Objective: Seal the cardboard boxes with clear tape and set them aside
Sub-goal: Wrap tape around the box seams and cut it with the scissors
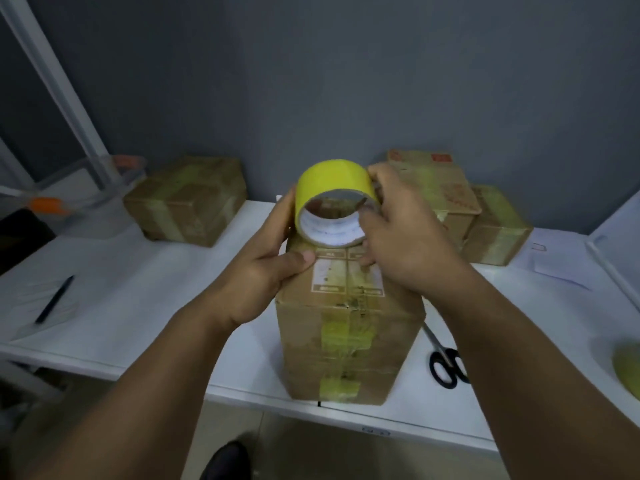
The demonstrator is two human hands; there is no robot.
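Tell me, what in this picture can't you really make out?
- Scissors: blades hidden behind the front box, head view.
- Tape roll: its loose end hidden under the right hand.
- Box label print: too blurred to read.
- Yellowish object: cut off by the right edge.

You're seeing a dim, soft picture — wide-angle bending at the edges, the white desk (145,299) brightest, far boxes (187,200) blurred, shadows faint.
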